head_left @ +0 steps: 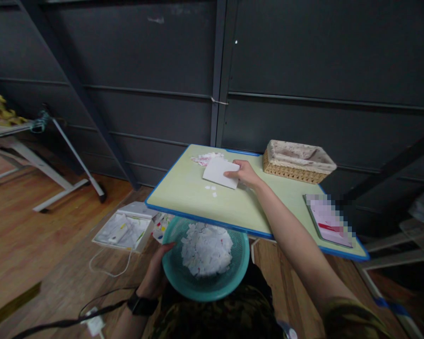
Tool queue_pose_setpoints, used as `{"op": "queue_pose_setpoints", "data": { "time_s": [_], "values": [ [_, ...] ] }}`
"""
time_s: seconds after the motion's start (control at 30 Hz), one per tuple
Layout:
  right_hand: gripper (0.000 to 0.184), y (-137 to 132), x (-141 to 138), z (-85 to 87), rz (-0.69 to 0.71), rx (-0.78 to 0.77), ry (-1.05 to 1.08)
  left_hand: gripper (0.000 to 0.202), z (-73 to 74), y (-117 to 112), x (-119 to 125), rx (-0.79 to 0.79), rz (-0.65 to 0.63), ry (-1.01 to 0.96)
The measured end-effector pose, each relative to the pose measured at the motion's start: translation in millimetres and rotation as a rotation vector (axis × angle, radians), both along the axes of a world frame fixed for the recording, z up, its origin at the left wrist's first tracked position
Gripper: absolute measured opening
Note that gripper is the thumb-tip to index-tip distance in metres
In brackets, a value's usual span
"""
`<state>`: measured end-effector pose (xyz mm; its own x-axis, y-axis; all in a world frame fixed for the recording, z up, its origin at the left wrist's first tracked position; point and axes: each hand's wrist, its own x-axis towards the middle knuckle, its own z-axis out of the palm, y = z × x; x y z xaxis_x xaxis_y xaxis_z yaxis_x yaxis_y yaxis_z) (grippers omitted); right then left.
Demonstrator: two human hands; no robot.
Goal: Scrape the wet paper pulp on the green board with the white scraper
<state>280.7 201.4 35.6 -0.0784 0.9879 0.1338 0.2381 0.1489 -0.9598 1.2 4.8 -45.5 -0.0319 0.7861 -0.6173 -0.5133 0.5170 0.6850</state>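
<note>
My right hand (245,174) pinches a white card (219,172) by its right edge, thumb on top, just over the table's far half. Beside the card's upper left lies a heap of small white and pinkish scraps (207,158). A few tiny white bits (212,190) rest on the tabletop nearer to me. My left hand (161,263) grips the left rim of a teal plastic colander (242,263), which sits at my lap below the table's front edge. Many torn white paper pieces (207,249) are piled inside it. Most of my left fingers are hidden beneath the colander.
The pale green table (183,188) has a blue edge. On its right stand a lined wicker basket (297,162) and a tablet (328,220). A white box (123,230) with items and a cable sits on the floor at left. Behind is a dark panelled wall (155,56).
</note>
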Motion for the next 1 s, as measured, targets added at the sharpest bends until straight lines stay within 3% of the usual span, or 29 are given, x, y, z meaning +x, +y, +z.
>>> {"op": "queue_pose_setpoints", "data": {
  "time_s": [0.1,0.37,0.57,0.8,1.0],
  "values": [
    [0.037,1.5,-0.6,-3.9,-0.005,-0.036,0.003,0.027,-0.5,-0.1,-2.5,0.020,-0.026,-0.007],
    [0.033,-9.6,-6.7,-1.1,0.296,-0.110,-0.154,0.014,9.3,-1.2,-2.8,0.038,0.016,0.074],
    [0.029,-17.8,-14.1,1.0,0.386,-0.173,-0.170,0.020,10.4,-2.0,-2.8,0.062,-0.004,0.054],
    [0.036,-22.5,-20.3,-5.5,0.619,-0.351,-0.173,0.032,14.8,-1.8,-0.8,0.051,-0.009,0.047],
    [0.040,-32.5,-31.3,-3.7,0.723,-0.408,-0.179,0.028,11.0,-1.7,-3.2,0.061,-0.023,0.040]
  ]
}}
